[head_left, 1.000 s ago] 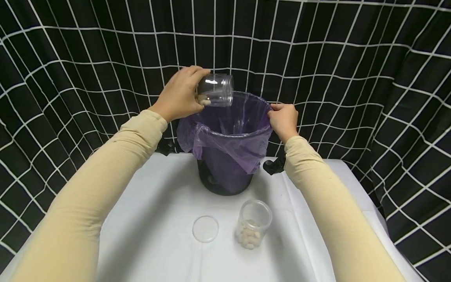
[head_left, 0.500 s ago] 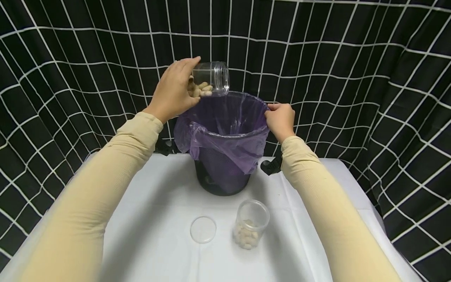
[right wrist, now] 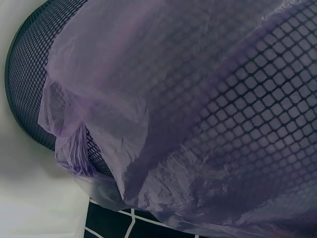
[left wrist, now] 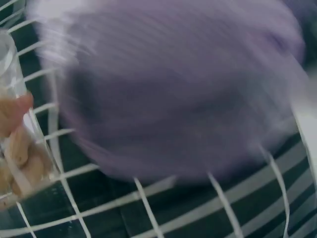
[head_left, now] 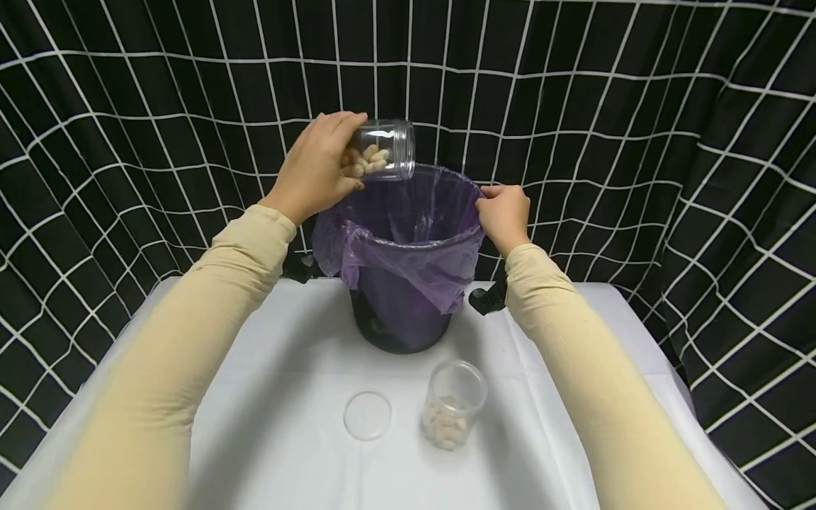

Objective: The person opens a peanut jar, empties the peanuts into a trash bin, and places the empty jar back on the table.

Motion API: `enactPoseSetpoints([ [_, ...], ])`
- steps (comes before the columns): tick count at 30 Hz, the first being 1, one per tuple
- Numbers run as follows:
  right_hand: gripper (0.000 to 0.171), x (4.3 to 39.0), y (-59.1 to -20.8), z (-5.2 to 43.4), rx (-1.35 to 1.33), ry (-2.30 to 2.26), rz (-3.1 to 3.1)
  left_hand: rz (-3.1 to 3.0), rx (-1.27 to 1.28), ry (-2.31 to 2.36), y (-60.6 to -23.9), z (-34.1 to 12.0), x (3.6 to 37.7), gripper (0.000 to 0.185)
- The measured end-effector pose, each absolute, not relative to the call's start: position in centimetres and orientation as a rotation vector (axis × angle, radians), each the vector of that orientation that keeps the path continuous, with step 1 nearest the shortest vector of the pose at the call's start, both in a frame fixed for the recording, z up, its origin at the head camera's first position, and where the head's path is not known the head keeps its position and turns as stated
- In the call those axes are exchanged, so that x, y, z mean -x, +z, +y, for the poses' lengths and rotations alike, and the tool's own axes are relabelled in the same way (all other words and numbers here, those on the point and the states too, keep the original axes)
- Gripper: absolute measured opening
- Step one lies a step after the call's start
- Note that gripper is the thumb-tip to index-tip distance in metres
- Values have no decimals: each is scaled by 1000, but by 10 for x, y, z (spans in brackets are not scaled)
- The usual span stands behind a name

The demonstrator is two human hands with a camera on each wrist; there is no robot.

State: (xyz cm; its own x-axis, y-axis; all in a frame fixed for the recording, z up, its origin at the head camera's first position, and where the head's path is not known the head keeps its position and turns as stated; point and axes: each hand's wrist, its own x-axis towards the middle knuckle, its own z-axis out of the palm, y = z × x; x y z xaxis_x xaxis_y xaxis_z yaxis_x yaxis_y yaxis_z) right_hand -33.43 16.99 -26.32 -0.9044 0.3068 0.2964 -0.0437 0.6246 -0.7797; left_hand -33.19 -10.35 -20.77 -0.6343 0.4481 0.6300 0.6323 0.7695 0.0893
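My left hand [head_left: 319,166] grips a clear jar [head_left: 401,150] around its base end. The jar lies nearly on its side above the left part of the bin's mouth, its open end facing right. Several unshelled peanuts [head_left: 372,161] lie along its lower wall. My right hand [head_left: 506,216] holds the right rim of the black mesh bin [head_left: 401,340], pinching the purple bin liner [head_left: 414,265] folded over it. In the left wrist view the jar with peanuts [left wrist: 29,168] shows at the left edge, and the liner is blurred. The right hand is hidden in the right wrist view.
A second clear jar [head_left: 468,386], open and partly filled with peanuts [head_left: 446,425], stands upright in front of the bin on the white table [head_left: 306,453]. Left of it lies a round clear lid [head_left: 367,416]. A black curtain with white grid lines [head_left: 574,106] hangs behind.
My left hand first raised the jar, then lowered it slightly, and the peanuts in it now show more plainly. The right hand keeps its hold on the rim.
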Motion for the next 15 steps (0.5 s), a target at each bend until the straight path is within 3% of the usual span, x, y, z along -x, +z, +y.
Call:
enactPoseSetpoints([
  [6, 36, 334, -262, 171, 227, 1202, -2442, -2404, 862, -369, -214, -100, 333, 79],
  [15, 35, 335, -261, 170, 230, 1210, -2450, -2302, 848, -285, -218, -98, 335, 68],
])
